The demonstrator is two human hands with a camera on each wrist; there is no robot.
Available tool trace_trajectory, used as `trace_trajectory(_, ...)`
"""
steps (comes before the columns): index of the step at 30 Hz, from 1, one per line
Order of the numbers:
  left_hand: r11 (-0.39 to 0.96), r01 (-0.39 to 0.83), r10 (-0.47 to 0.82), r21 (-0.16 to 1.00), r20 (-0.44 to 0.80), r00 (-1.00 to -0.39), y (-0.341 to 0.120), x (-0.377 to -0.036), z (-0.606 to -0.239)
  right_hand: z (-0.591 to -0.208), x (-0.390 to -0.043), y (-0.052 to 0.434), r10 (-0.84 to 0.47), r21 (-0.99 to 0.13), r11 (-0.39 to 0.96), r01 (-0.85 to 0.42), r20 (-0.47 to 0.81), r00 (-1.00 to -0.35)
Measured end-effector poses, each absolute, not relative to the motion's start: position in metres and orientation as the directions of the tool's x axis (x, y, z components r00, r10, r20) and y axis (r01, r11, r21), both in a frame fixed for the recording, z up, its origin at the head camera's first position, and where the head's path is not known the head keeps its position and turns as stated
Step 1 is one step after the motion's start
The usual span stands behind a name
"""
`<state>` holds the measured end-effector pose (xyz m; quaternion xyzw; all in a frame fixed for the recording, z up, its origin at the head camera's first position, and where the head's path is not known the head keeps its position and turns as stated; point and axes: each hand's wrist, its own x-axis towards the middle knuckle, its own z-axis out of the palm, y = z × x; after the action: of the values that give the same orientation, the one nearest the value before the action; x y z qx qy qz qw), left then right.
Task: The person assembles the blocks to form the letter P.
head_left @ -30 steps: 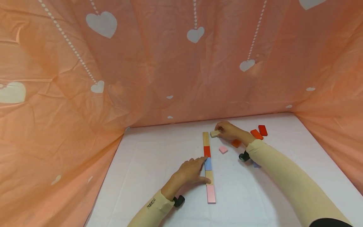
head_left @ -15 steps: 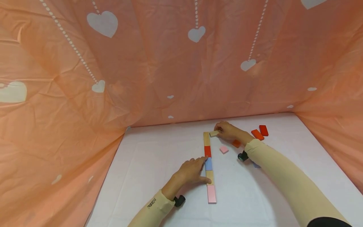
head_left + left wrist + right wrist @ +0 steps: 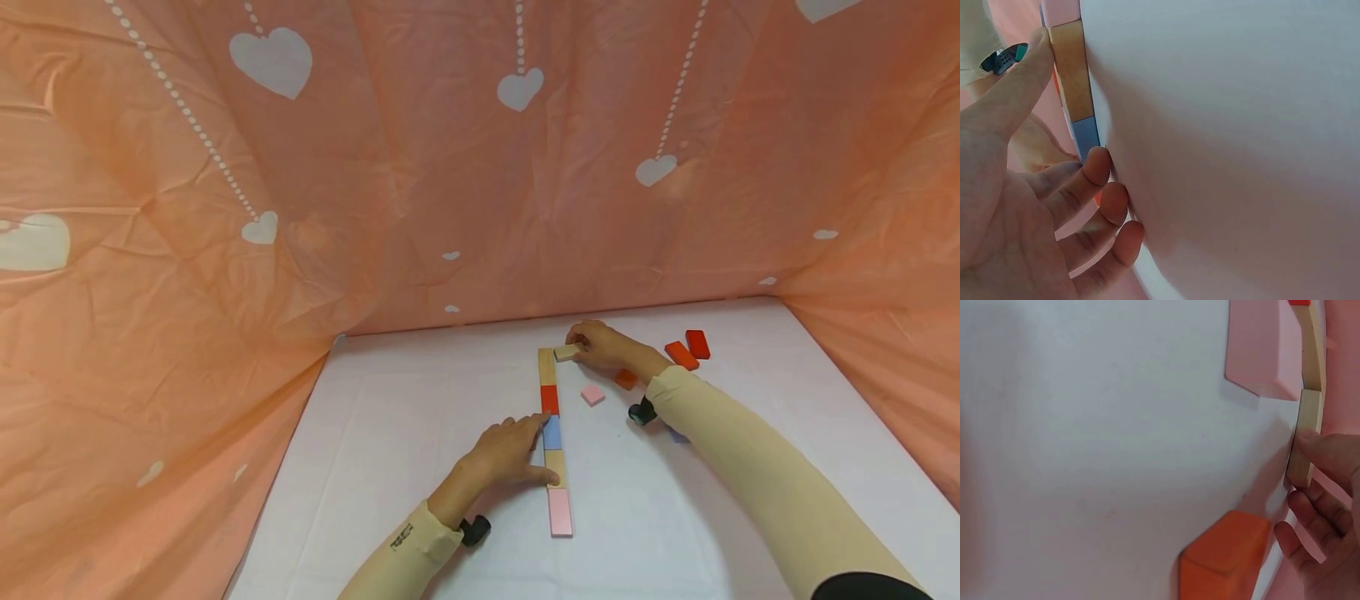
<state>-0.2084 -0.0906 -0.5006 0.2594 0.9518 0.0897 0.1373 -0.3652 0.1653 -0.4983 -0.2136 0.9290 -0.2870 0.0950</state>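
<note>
Down the white table runs a straight row of flat blocks, end to end: a natural wooden block point(image 3: 547, 367), a red block point(image 3: 550, 400), a blue block point(image 3: 552, 435), a second wooden block point(image 3: 1074, 75) and a pink block point(image 3: 559, 512) nearest the body. My left hand point(image 3: 504, 452) rests along the row's left side, thumb on the second wooden block and index fingertip where red meets blue. At the far end, my right hand point(image 3: 603, 346) pinches a loose wooden block point(image 3: 1309, 415) between thumb and fingers. It lies crosswise, its end right at the row's far wooden block.
Right of the row lie a small pink block point(image 3: 592, 394) and an orange block point(image 3: 626, 380). Farther right are a red-orange block point(image 3: 682, 356) and a red one point(image 3: 697, 344). My right forearm partly covers another blue block point(image 3: 678, 436). An orange heart-patterned cloth point(image 3: 420, 167) hangs behind.
My right hand has shifted slightly left with the wooden block, narrowing the gap to the row. My left hand keeps its place.
</note>
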Motion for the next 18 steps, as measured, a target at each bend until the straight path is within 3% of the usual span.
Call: trace_trajectory(18,0.854,0.461,0.511,0.239,-0.226,-0.829,-0.0883,-0.2076,-0.4971,-0.4965,-0.3664,0.1645,-0.468,-0.579,0.733,-0.357,-0.047,-0.883)
